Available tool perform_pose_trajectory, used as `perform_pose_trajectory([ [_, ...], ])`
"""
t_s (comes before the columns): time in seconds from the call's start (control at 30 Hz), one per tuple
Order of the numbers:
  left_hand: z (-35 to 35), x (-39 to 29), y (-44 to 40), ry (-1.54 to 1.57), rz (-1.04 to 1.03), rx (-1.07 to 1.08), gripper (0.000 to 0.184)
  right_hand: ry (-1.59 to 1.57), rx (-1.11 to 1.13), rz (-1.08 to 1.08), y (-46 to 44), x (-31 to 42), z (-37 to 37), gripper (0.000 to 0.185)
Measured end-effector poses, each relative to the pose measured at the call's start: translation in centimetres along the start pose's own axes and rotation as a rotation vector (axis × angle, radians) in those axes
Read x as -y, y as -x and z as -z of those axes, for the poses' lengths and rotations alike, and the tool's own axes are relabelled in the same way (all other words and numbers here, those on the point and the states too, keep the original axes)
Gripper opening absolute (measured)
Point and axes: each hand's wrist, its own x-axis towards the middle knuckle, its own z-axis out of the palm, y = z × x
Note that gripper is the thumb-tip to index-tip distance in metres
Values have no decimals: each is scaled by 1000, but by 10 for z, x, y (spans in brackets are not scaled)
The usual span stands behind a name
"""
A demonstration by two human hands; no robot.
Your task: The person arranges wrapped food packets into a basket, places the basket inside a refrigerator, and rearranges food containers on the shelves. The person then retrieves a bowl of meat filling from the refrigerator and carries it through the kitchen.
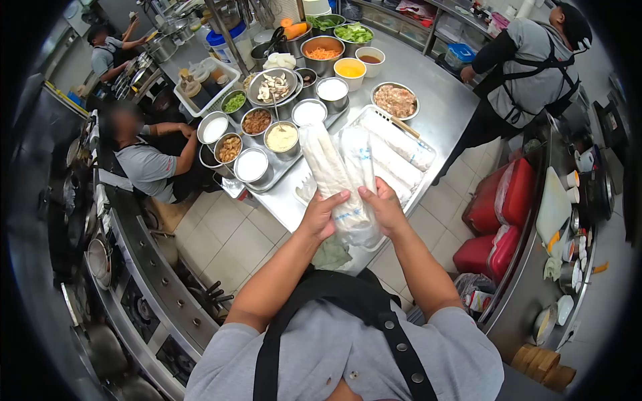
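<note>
Between my two hands is a long white package in clear plastic (334,167) with blue print, tilted over the front of the steel table. My left hand (324,215) grips its lower left side, thumb on top. On the lower right side my right hand (383,206) holds the plastic, its thumb also on top. Just beyond, a white basket (429,157) holds more long white wrapped packages (394,160). A green cloth (330,256) lies at the table's near edge, below the package.
Metal bowls of food, among them shredded carrot (322,53), mushrooms (273,87) and raw meat (395,101), crowd the steel table (441,87). One person (150,167) is at the left, another (535,67) at the right, a third further back. Red containers (498,194) stand right.
</note>
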Motion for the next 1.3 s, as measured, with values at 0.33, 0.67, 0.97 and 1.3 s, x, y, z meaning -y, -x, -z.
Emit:
perform_pose_trajectory([
  [0.33,-24,34,-79,104,-29,-208,49,157,168,-98,-88,68,117,45],
  [0.67,-40,68,-125,-123,-151,-338,46,1263,230,-10,-160,97,155,48],
  [0.97,-41,104,-177,-524,-165,-623,68,1467,-11,413,-129,114,144,44],
  [1.3,-46,85,-155,-674,39,-683,48,1410,-169,828,-101,126,146,32],
])
